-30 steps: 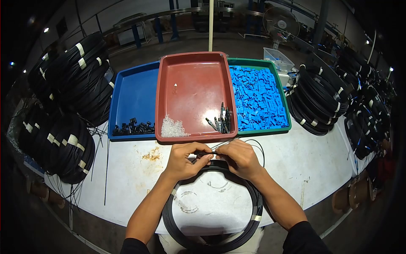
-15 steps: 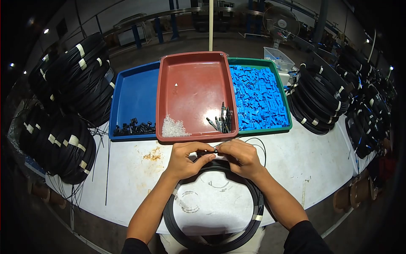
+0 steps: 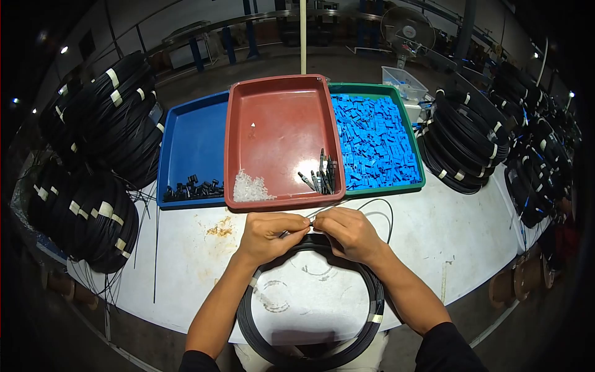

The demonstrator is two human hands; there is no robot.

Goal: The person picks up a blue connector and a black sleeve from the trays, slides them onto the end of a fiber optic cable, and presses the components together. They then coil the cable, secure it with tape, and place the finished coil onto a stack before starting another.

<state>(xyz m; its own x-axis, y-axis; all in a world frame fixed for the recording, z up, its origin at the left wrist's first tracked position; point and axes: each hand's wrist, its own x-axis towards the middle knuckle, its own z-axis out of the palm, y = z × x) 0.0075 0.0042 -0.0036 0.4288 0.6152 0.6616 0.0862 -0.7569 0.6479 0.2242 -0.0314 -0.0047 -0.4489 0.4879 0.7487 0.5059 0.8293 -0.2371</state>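
Observation:
My left hand (image 3: 273,235) is closed in a pinch on a slim black cable connector, whose dark tip (image 3: 284,234) shows by the palm. Facing it, my right hand (image 3: 348,234) pinches a small black part (image 3: 312,224) at the connector's end; fingertips hide most of both. Under the hands lies a coil of black cable (image 3: 379,291) bound with pale tape, overhanging the near table edge. A loose loop of thin cable (image 3: 390,218) rises from the coil and runs behind my right hand.
A red tray (image 3: 279,133) holds clear plastic bits and dark connectors, overlapping a blue tray (image 3: 193,139) of black caps and a green tray (image 3: 416,149) of blue clips. Cable coils are stacked on the left (image 3: 124,118) and right (image 3: 462,149) of the white table (image 3: 186,273).
My fingertips have come closer together and now cover more of the small black part. The hands stay over the coil; the whole view has shifted slightly.

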